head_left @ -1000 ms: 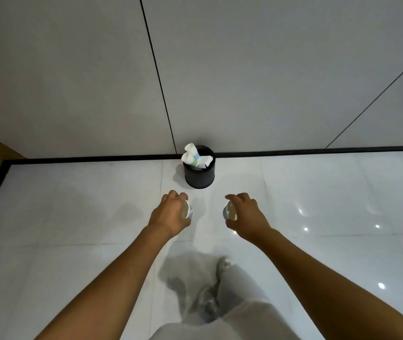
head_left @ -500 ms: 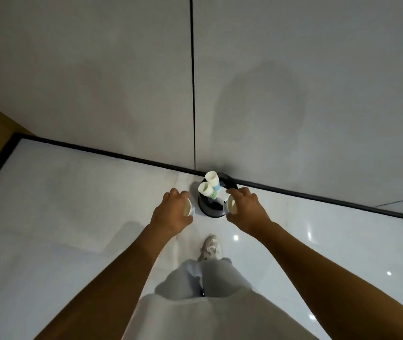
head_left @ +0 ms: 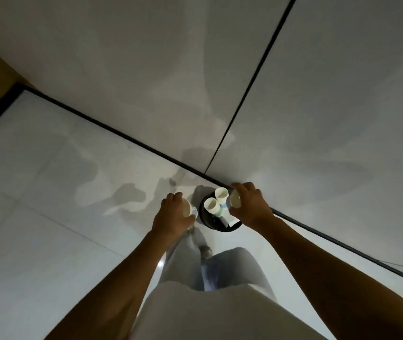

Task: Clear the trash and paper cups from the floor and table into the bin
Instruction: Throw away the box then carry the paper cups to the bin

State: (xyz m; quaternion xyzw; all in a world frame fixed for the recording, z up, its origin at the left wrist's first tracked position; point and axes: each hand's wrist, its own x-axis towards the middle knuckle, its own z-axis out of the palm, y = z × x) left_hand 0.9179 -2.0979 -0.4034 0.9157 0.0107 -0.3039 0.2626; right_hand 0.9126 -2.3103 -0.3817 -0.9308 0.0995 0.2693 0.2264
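While the black bin (head_left: 220, 223) is standing on the tiled floor (head_left: 48, 204) against the wall (head_left: 146, 69), a paper cup (head_left: 187, 208) is being gripped by the curled left hand (head_left: 172, 215) just beside its rim, and another paper cup (head_left: 235, 200) is being gripped by the right hand (head_left: 250, 205) over the bin, where two cups (head_left: 216, 201) and a paper scrap (head_left: 229, 220) are already being held.

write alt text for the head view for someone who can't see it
Seen from above, a person stands at a small black bin by the wall, each hand gripping a paper cup: the right hand holds its cup over the bin, the left hand holds its cup just beside it. Two cups and paper scraps already stick out of the bin.
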